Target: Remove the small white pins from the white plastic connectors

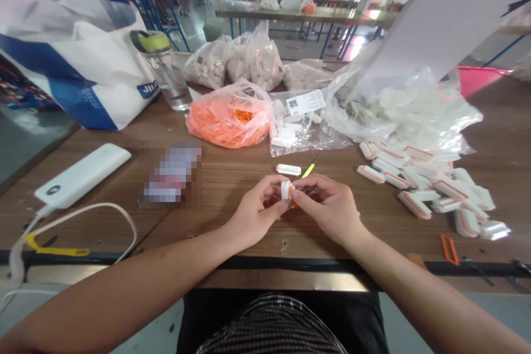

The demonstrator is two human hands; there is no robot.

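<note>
Close to the table's front edge, my left hand (262, 204) pinches a small white plastic part (286, 189) between thumb and fingers. My right hand (326, 204) meets it from the other side, its thumb and fingers closed on an orange ring-like strip (292, 197) that lies against the white part. The fingertips hide much of both pieces. Just beyond my hands lies a single white plastic piece (289, 169). Beside it rests a thin tool with a yellow-green handle (308, 170), its tip pointing away.
White pieces with orange strips (452, 188) are heaped at right, near a loose orange frame (448, 249). Behind stand a bag of orange parts (230, 116), bags of white parts (257, 61) and a water bottle (168, 74). A power bank (83, 174) with cable lies left.
</note>
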